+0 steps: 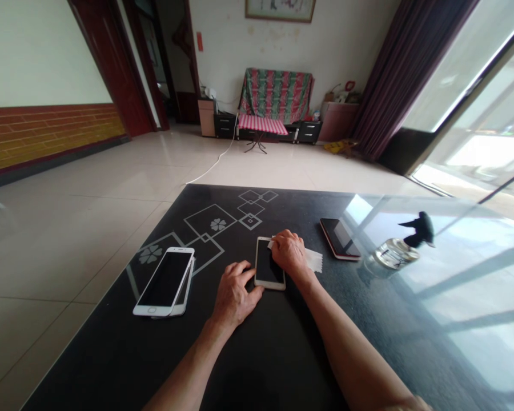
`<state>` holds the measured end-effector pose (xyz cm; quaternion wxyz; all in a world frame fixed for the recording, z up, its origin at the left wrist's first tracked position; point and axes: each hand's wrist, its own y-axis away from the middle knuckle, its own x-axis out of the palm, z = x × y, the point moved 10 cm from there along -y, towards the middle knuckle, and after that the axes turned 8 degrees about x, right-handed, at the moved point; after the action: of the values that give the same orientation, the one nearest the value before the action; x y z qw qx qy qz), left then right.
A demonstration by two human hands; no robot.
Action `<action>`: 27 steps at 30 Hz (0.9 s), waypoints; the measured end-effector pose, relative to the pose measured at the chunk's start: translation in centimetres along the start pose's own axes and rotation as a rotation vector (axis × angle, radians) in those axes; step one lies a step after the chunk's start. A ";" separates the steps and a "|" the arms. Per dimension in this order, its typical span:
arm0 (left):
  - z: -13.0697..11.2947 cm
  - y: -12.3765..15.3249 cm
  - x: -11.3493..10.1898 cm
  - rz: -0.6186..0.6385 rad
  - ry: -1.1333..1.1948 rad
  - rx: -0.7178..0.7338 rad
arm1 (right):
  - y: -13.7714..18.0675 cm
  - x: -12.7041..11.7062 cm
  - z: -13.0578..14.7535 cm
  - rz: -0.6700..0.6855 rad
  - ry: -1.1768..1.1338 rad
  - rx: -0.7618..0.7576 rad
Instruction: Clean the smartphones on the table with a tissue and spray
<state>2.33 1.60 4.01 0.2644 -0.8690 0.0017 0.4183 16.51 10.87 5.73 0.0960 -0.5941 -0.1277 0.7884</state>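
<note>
A smartphone [269, 265] with a pale frame and a dark screen lies flat on the black table. My left hand [236, 291] grips its lower left corner, fingers along the left side and thumb at the bottom edge. Over the upper right of the screen, my right hand [288, 250] is closed on a white wiping cloth [314, 261], pressed against the glass. Part of the cloth, with a jagged end, sticks out to the right of the hand. The fingertips of my right hand are hidden under it.
To the left, a white smartphone [165, 282] rests on another phone [183, 298]. At right lie a dark phone with a reddish edge [340, 240] and a clear spray bottle [394, 254] with a black trigger head. The glossy table [257, 354] ends at its far edge.
</note>
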 end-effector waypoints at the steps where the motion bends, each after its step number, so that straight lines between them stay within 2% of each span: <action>1: 0.0 0.0 0.0 -0.001 0.001 -0.001 | 0.0 0.0 0.1 -0.007 0.005 -0.005; 7: 0.1 0.0 -0.1 -0.025 -0.004 0.007 | 0.5 0.2 1.5 -0.015 -0.048 -0.109; 13: 0.2 0.1 0.0 -0.018 -0.012 0.006 | 0.3 0.0 -0.7 -0.050 -0.081 -0.015; 21: 0.2 0.1 0.0 -0.024 -0.008 0.014 | -0.4 -0.1 -1.8 0.003 -0.265 -0.221; 27: 0.3 0.1 0.2 -0.018 -0.013 0.022 | -0.4 -0.5 -3.1 -0.022 -0.367 -0.178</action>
<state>2.21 1.67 3.68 0.2776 -0.8632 -0.0032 0.4217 19.62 11.37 5.46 0.0266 -0.4453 -0.2188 0.8678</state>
